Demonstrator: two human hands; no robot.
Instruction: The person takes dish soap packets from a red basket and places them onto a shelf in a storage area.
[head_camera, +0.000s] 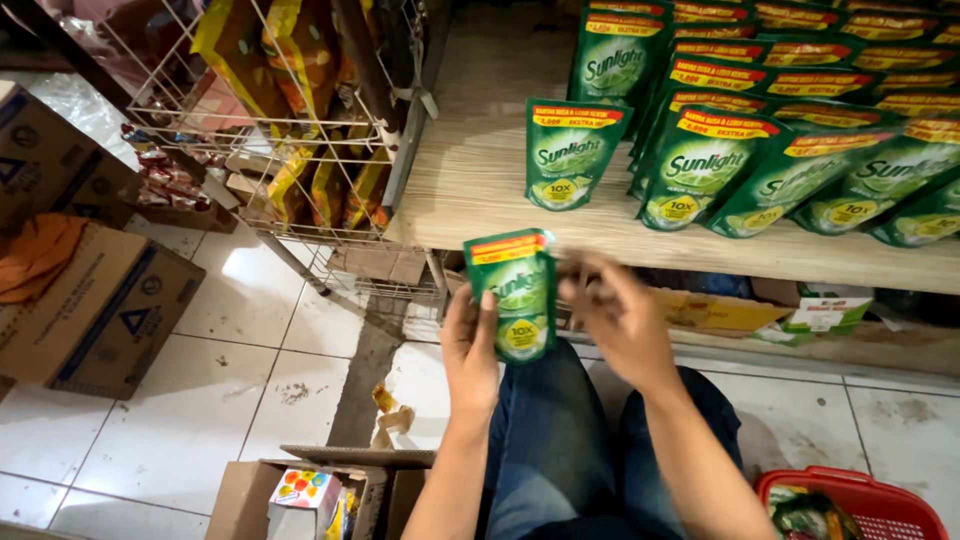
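The left hand (470, 345) grips a green refill pouch (515, 292) by its lower left side and holds it upright just below the front edge of the wooden shelf (470, 180). The right hand (618, 315) is beside the pouch's right edge with its fingers partly curled and blurred; whether they touch the pouch cannot be told, and the hand holds nothing of its own.

On the shelf above, one like pouch (572, 152) stands alone near the front edge, with bare wood to its left. To its right a dense row of the same green pouches (800, 150) runs back toward the rear right corner, each leaning on the next.

Judging by this, the step in hand is stocking: the pouch is raised and being squared up before it goes on the shelf. Setting it there would call for lifting it over the front edge and standing it on its base beside the lone pouch, label forward, steadied so that it does not tip.

Further out, a wire rack (300, 150) of yellow and red packets hangs left of the shelf. Cardboard boxes (90, 300) sit on the tiled floor (200, 420), an open carton (310, 495) lies by the person's knees, and a red basket (850, 505) is at the lower right.
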